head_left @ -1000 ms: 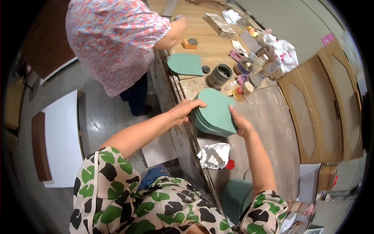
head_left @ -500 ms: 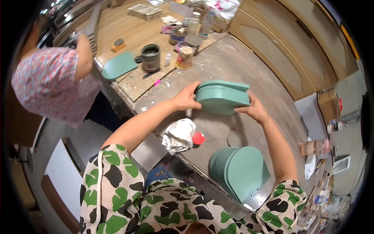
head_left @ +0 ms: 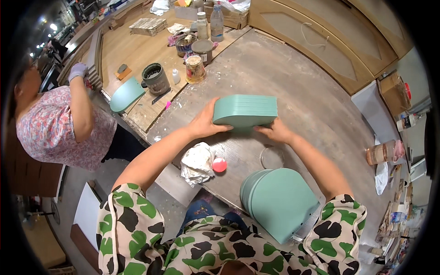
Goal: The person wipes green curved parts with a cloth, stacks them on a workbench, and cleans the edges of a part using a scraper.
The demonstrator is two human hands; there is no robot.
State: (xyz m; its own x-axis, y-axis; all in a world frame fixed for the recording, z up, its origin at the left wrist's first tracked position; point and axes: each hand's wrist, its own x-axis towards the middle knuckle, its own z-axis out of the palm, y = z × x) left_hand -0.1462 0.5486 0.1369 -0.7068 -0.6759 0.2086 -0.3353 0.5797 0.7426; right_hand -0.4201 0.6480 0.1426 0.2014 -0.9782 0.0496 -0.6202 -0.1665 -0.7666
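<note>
Both my hands hold a stack of green round-ended panels (head_left: 245,112) upright on edge at the middle of the workbench. My left hand (head_left: 205,123) grips its rounded left end, thumb along the near face. At the right end, my right hand (head_left: 277,131) is closed round the lower corner. The panels' edges lie flush together. Nearer to me, a second stack of green panels (head_left: 282,201) lies at the bench's front edge. A crumpled white cloth (head_left: 197,163) rests left of it beside a red lid (head_left: 219,165). A thin clear ring (head_left: 272,157) lies between the stacks.
Left on the bench (head_left: 316,107) are a dark paint pot (head_left: 156,79), a small white bottle (head_left: 176,76), a loose green panel (head_left: 127,95) and several tins. Wooden door panels (head_left: 316,39) stand along the back. A person in a floral top (head_left: 59,128) stands at left.
The held panels were uneven, with some standing apart from the others; now their edges are lined up. My hands have shifted a little lower on the stack, and the view has turned slightly.
</note>
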